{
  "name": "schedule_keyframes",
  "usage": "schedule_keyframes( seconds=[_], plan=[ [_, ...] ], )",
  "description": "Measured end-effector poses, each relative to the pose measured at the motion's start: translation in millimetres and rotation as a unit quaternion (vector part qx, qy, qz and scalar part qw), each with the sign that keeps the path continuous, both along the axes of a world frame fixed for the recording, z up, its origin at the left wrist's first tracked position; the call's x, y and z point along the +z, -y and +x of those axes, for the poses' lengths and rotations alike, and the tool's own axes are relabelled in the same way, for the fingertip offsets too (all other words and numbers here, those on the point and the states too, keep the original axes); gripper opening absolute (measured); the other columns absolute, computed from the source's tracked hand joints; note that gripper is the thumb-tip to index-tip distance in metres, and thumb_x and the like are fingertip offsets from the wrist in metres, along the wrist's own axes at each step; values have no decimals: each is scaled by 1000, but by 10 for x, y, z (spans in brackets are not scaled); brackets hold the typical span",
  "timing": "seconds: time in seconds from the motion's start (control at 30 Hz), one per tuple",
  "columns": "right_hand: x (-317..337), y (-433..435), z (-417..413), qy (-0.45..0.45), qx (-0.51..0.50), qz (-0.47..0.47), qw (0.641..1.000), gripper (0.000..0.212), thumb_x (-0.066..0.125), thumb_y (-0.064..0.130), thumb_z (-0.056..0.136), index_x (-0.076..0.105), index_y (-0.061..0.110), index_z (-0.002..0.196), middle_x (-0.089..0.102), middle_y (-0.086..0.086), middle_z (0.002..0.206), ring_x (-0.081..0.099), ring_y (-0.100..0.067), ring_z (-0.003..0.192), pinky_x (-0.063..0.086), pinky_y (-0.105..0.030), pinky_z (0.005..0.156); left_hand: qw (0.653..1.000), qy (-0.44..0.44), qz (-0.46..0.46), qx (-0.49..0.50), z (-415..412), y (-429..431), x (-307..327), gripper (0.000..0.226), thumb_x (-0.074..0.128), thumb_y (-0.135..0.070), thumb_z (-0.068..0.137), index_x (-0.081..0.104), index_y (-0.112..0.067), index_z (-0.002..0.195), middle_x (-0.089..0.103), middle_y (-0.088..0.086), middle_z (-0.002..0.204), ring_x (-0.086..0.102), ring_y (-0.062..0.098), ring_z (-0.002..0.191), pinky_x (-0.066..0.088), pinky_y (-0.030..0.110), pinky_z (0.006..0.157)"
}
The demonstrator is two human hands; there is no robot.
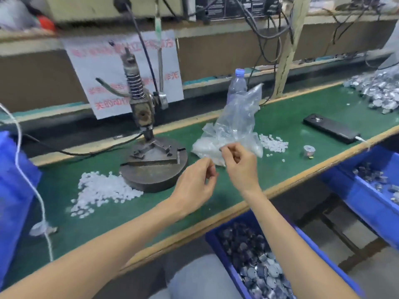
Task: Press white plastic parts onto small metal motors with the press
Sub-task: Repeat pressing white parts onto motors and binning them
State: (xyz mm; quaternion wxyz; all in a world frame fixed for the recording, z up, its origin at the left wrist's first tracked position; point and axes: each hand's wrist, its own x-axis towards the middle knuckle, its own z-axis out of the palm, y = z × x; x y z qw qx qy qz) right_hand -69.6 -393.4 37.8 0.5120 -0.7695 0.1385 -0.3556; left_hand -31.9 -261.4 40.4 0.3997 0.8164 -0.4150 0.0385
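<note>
Right hand (pixel 239 167) pinches a small dark piece (pixel 221 149) at thumb and forefinger, left hand (pixel 197 182) curled tight, contents too small to tell, both before the press (pixel 146 134) — white plastic parts (pixel 101 190) heaped by its base, metal motors (pixel 265 270) filling the blue bin (pixel 212 238).

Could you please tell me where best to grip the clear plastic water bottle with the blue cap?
Grip the clear plastic water bottle round its upper body, probably from above: it stands upright, and the crumpled clear plastic bag hides its lower half.
</note>
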Motion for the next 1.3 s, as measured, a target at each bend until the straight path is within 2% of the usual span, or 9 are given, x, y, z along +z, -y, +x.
schedule_keyframes(
  seconds=[0.17, 0.4, 0.5, 0.63, 0.8, 0.87, 1.0, 1.2, 1.3],
  plan=[
    [325, -821, 662, 31, 126, -53, 990, 14, 60, 7, 89, 61, 12, 77, 60, 2, 63, 51, -7, 57, 40, -16, 57, 993, 81, 43, 73, 516, -883, 409, 28, 55, -6, 78, 37, -26, 74, 39, -16, 61, 32, 10, 64, 23, 25, 56],
    [799, -2221, 1433, 27, 307, -149, 940, 9, 59, 13, 90, 63, 15, 82, 57, 15, 64, 52, 1, 59, 38, -11, 59, 957, 120, 35, 263, 1009, -2418, 1008, 21, 60, -10, 82, 43, -20, 76, 46, -11, 63, 43, 13, 59, 39, 34, 60],
    [925, -2859, 1666, 4, 366, -185, 912, 7, 58, 17, 88, 64, 16, 87, 60, 10, 67, 54, -9, 63, 47, -29, 68, 934, 121, 20, 337, 1048, -3082, 1081, 21, 62, -7, 82, 45, -18, 76, 49, -7, 63, 45, 19, 59, 39, 34, 60],
    [1001, -3607, 1859, -19, 437, -235, 868, 10, 55, 21, 88, 63, 15, 89, 54, 12, 62, 50, -16, 65, 47, -35, 71, 908, 109, 13, 404, 1049, -3829, 994, 20, 62, -3, 82, 48, -15, 76, 49, -11, 64, 46, 11, 56, 35, 19, 56],
    [921, -4250, 2073, -71, 501, -319, 801, 8, 54, 19, 87, 57, 13, 83, 63, -4, 84, 54, -23, 83, 45, -35, 73, 872, 35, 102, 478, 1159, -4469, 670, 12, 59, -4, 78, 54, -11, 87, 60, 5, 88, 55, 25, 81, 46, 42, 74],
    [846, -4441, 2134, -86, 520, -366, 767, 11, 53, 17, 87, 51, 18, 76, 64, -9, 91, 54, -28, 90, 40, -34, 72, 849, -14, 178, 498, 1214, -4626, 567, 24, 57, -5, 76, 56, -9, 99, 60, 10, 104, 55, 29, 99, 47, 44, 81],
    [677, -4645, 2216, -128, 514, -430, 732, 21, 51, 18, 88, 57, 10, 106, 64, -14, 109, 57, -32, 103, 43, -35, 78, 811, -63, 293, 502, 1288, -4726, 402, 46, 60, -13, 76, 52, -16, 122, 48, 6, 125, 50, 28, 114, 47, 40, 85],
    [629, -4644, 2303, -164, 514, -414, 733, 24, 52, 15, 87, 57, 7, 109, 64, -15, 107, 58, -34, 101, 48, -43, 85, 755, 45, 408, 511, 1342, -4673, 274, 42, 62, -20, 82, 45, -17, 120, 39, 8, 123, 46, 27, 110, 39, 35, 68],
    [629, -4640, 2279, -170, 514, -407, 736, 24, 52, 17, 87, 55, 7, 109, 63, -16, 107, 56, -34, 101, 48, -44, 85, 737, 72, 437, 511, 1340, -4661, 280, 39, 61, -22, 84, 43, -13, 118, 43, 8, 121, 45, 26, 109, 32, 33, 72]
  ],
)
